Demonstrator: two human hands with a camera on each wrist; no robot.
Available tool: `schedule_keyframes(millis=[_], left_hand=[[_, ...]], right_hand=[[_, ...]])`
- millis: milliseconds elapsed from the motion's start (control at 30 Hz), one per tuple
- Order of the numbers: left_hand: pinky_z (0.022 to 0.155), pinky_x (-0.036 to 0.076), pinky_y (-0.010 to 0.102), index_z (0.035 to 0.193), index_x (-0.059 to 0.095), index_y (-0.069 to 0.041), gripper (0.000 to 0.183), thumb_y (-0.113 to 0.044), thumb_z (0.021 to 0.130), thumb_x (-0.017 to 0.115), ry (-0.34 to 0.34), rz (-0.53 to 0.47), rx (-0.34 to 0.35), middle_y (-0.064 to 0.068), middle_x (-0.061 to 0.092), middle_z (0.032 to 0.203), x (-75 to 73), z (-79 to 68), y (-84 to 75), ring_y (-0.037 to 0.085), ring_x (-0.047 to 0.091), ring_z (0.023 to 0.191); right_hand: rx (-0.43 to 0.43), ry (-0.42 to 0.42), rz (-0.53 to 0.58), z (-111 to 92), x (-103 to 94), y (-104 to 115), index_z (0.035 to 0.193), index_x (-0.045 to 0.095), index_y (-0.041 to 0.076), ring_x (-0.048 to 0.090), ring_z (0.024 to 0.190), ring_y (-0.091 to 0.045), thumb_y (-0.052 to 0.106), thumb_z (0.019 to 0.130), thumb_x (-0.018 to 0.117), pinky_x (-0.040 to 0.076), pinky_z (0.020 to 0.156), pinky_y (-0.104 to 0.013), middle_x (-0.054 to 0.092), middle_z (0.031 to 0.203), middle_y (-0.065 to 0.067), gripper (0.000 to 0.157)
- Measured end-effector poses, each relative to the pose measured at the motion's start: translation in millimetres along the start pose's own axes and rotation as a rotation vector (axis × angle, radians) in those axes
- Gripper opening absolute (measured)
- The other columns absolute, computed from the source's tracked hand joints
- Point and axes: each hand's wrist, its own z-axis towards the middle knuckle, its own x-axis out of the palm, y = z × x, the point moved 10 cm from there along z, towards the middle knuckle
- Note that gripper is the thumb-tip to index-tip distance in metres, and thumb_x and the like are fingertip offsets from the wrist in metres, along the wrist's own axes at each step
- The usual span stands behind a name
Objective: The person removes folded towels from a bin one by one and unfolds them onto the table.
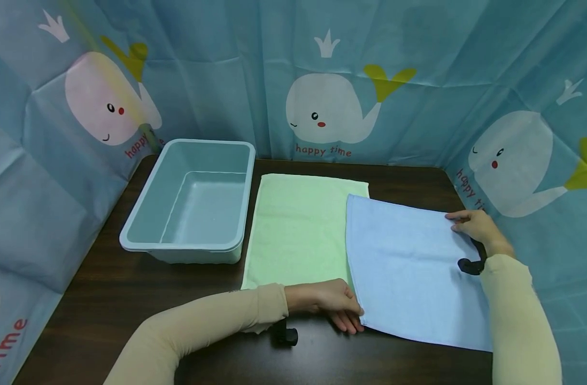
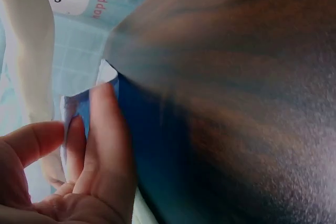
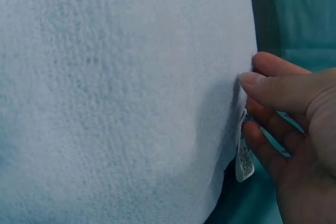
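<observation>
A light blue towel (image 1: pixel 414 272) is spread flat on the right of the dark table, its left side overlapping a pale green towel (image 1: pixel 300 230). At the blue towel's near left corner, my left hand (image 1: pixel 334 302) pinches the cloth between thumb and finger; in the left wrist view the corner is lifted off the table. My right hand (image 1: pixel 478 230) is at the far right corner. There, the right wrist view has the thumb and fingertips gripping the towel's edge, with a small white label (image 3: pixel 244 158) hanging beside the fingers.
A pale blue-green plastic basin (image 1: pixel 183 247) with nothing in it stands at the table's back left, next to the green towel. Blue whale-print curtains (image 1: pixel 216 101) border the dark wooden table (image 1: pixel 211 283) behind and on both sides.
</observation>
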Motion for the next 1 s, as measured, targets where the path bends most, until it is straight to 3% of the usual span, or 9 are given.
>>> schedule_keyframes(millis=[200, 367, 433, 533, 667, 767, 900, 1000], left_hand=[[0.044, 0.052, 0.018, 0.082, 0.072, 0.001, 0.024, -0.014, 0.097, 0.06, 0.018, 0.069, -0.063, 0.024, 0.076, 0.089, -4.5, -0.9, 8.5, 0.008, 0.066, 0.05], [0.044, 0.051, 0.019, 0.087, 0.076, 0.002, 0.033, -0.022, 0.099, 0.057, 0.098, 0.168, -0.107, 0.016, 0.078, 0.082, -0.4, -4.5, 10.8, 0.008, 0.067, 0.052], [0.046, 0.052, 0.02, 0.089, 0.076, 0.002, 0.035, -0.024, 0.1, 0.056, 0.124, 0.207, -0.071, 0.014, 0.078, 0.08, 2.6, -5.7, 5.3, 0.008, 0.067, 0.053], [0.049, 0.054, 0.023, 0.091, 0.076, 0.001, 0.034, -0.023, 0.101, 0.054, 0.106, 0.314, 0.082, 0.011, 0.078, 0.079, 3.7, -5.9, -13.9, 0.01, 0.069, 0.055], [0.057, 0.053, 0.016, 0.094, 0.076, -0.007, 0.027, -0.02, 0.101, 0.054, -0.046, 0.672, 0.368, -0.003, 0.076, 0.08, -1.3, -8.6, -46.1, 0.001, 0.066, 0.064], [0.069, 0.049, 0.009, 0.1, 0.076, -0.016, 0.021, -0.019, 0.099, 0.056, -0.187, 1.009, 0.488, -0.011, 0.075, 0.091, -4.5, -11.6, -58.7, -0.004, 0.063, 0.079], [0.09, 0.05, 0.016, 0.114, 0.073, -0.021, 0.022, -0.024, 0.097, 0.06, -0.269, 1.344, 0.495, -0.011, 0.071, 0.117, -4.9, -13.2, -58.3, 0.005, 0.063, 0.11], [0.1, 0.05, 0.023, 0.125, 0.068, -0.021, 0.029, -0.027, 0.097, 0.06, -0.265, 1.469, 0.447, -0.008, 0.065, 0.133, -5.3, -12.9, -51.9, 0.011, 0.057, 0.126]], right_hand=[[0.013, -0.018, 0.012, 4.4, 2.0, -1.6, 0.14, 0.054, 0.008, 0.035, 0.125, -0.049, 0.018, 0.097, 0.058, 0.032, 0.102, -0.072, 0.037, 0.146, -0.033, 0.045], [0.019, 0.007, 0.026, 6.3, 5.5, -1.2, 0.141, 0.053, 0.009, 0.033, 0.128, -0.049, 0.022, 0.098, 0.056, 0.03, 0.104, -0.074, 0.037, 0.147, -0.032, 0.045], [0.025, 0.018, 0.032, 6.6, 6.7, -1.0, 0.141, 0.052, 0.01, 0.032, 0.129, -0.049, 0.023, 0.099, 0.056, 0.029, 0.105, -0.075, 0.036, 0.148, -0.031, 0.045], [0.025, 0.021, 0.034, 6.2, 7.2, -0.4, 0.142, 0.052, 0.011, 0.031, 0.13, -0.05, 0.023, 0.099, 0.056, 0.029, 0.105, -0.075, 0.035, 0.148, -0.032, 0.045], [0.024, 0.026, 0.041, 6.0, 7.8, 0.2, 0.143, 0.051, 0.011, 0.029, 0.133, -0.051, 0.024, 0.099, 0.056, 0.028, 0.106, -0.075, 0.033, 0.151, -0.032, 0.045], [0.029, 0.041, 0.051, 8.8, 9.6, 0.4, 0.145, 0.048, 0.012, 0.026, 0.138, -0.052, 0.025, 0.1, 0.055, 0.026, 0.108, -0.076, 0.03, 0.154, -0.032, 0.047], [0.03, 0.04, 0.055, 12.5, 10.1, 1.6, 0.147, 0.046, 0.011, 0.023, 0.141, -0.053, 0.024, 0.1, 0.055, 0.024, 0.109, -0.076, 0.029, 0.156, -0.031, 0.049], [0.021, 0.026, 0.059, 11.9, 8.8, 4.2, 0.147, 0.046, 0.01, 0.023, 0.142, -0.052, 0.022, 0.1, 0.055, 0.023, 0.11, -0.075, 0.03, 0.156, -0.031, 0.049]])
